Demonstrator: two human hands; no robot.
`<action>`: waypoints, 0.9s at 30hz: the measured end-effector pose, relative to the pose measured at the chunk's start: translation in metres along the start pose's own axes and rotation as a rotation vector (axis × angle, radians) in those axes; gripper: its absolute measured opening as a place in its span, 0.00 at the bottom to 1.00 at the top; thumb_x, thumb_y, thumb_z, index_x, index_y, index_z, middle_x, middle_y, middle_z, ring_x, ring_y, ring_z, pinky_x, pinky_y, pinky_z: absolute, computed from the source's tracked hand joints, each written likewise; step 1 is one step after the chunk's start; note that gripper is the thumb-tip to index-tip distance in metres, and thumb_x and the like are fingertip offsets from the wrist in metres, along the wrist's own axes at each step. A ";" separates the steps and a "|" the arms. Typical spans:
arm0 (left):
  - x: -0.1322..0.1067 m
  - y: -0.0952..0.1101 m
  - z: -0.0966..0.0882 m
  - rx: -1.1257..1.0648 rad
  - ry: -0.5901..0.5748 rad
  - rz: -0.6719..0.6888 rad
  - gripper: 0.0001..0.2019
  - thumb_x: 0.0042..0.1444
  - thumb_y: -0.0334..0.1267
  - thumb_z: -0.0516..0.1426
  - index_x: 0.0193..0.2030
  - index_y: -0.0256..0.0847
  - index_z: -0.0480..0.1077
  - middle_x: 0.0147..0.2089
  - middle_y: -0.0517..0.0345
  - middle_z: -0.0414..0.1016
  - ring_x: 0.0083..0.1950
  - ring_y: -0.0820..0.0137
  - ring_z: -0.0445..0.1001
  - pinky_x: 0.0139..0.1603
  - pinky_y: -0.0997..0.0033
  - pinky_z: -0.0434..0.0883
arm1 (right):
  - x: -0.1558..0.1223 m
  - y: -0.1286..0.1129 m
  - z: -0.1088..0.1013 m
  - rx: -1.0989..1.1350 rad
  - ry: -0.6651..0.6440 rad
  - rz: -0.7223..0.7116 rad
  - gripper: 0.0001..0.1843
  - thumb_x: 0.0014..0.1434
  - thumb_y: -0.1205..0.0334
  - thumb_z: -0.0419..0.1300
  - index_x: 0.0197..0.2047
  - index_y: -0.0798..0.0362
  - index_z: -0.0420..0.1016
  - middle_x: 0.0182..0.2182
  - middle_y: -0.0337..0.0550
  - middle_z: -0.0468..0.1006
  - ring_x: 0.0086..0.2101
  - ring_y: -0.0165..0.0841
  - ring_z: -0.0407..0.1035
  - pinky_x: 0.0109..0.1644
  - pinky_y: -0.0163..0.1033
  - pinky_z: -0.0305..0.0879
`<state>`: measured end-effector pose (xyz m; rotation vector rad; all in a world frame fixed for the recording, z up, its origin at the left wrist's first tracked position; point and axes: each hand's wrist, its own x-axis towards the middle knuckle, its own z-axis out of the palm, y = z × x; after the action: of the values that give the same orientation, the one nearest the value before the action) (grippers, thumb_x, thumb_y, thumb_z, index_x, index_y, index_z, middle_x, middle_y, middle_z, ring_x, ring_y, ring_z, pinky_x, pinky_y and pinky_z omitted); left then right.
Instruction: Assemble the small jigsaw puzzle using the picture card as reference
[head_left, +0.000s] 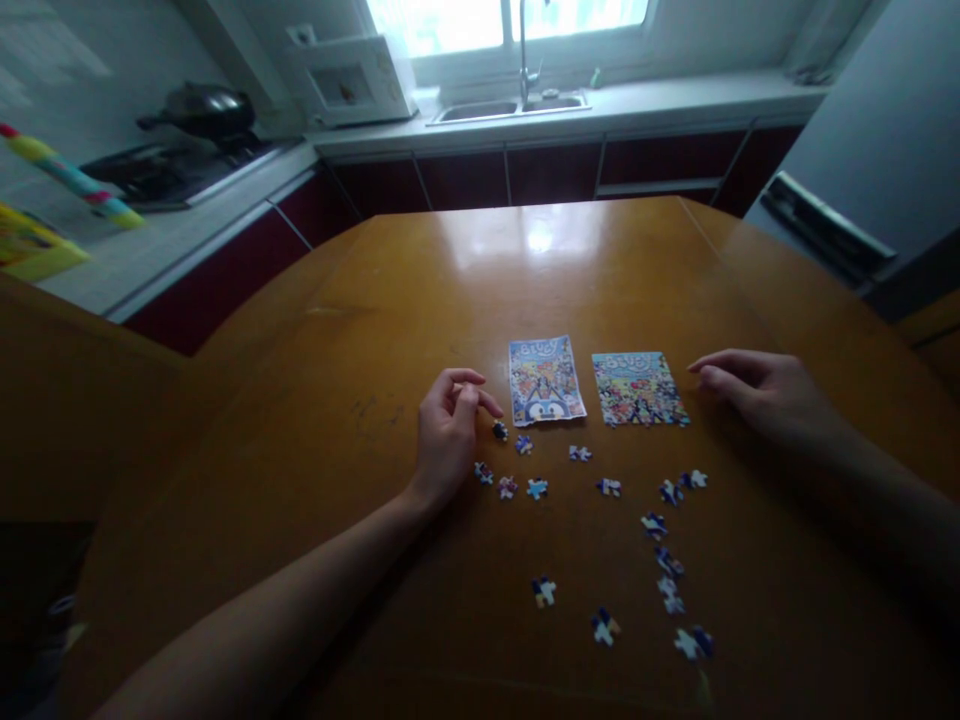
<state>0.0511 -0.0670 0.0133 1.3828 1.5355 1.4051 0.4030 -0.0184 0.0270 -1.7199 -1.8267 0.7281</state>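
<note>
My left hand (448,425) rests on the table, fingers loosely bent and slightly apart, with nothing visible in them. A dark jigsaw piece (500,431) lies just beside its fingertips. To the right is a printed picture sheet (546,382) showing a crowded cartoon scene. Next to that sheet sits a partly assembled jigsaw puzzle (639,388) with the same kind of picture and an uneven lower edge. My right hand (761,385) is at the puzzle's right side, its fingers reaching toward the edge, thumb and forefinger slightly apart. No piece shows in it.
Several loose jigsaw pieces (537,488) are scattered below the sheet and puzzle, more of them (670,562) toward the right front. All lie on a wooden table (337,370). Beyond it are a counter with a sink (480,111), a microwave (352,82) and a stove with a wok (202,110).
</note>
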 end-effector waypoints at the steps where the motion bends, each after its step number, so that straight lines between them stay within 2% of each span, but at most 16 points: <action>1: 0.000 0.000 0.000 -0.001 -0.003 0.003 0.06 0.64 0.38 0.51 0.41 0.41 0.68 0.26 0.60 0.76 0.29 0.69 0.72 0.36 0.67 0.66 | 0.000 -0.001 0.000 -0.002 0.000 0.000 0.18 0.60 0.51 0.58 0.43 0.55 0.81 0.37 0.50 0.82 0.37 0.41 0.75 0.45 0.45 0.66; 19: 0.003 -0.006 0.001 -0.008 -0.002 0.053 0.06 0.62 0.35 0.52 0.39 0.40 0.70 0.26 0.60 0.76 0.28 0.71 0.72 0.34 0.70 0.67 | 0.003 0.008 0.000 0.021 0.061 -0.059 0.16 0.59 0.54 0.59 0.41 0.56 0.82 0.36 0.49 0.83 0.35 0.38 0.74 0.44 0.43 0.67; 27: -0.002 -0.002 0.002 0.088 -0.065 0.159 0.06 0.61 0.34 0.53 0.36 0.40 0.71 0.27 0.61 0.74 0.30 0.72 0.73 0.34 0.71 0.69 | 0.002 0.005 0.000 0.044 0.074 -0.088 0.13 0.61 0.56 0.59 0.40 0.53 0.82 0.33 0.46 0.82 0.33 0.37 0.75 0.40 0.42 0.68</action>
<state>0.0530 -0.0683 0.0108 1.6192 1.4887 1.3855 0.4064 -0.0165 0.0240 -1.6061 -1.8102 0.6552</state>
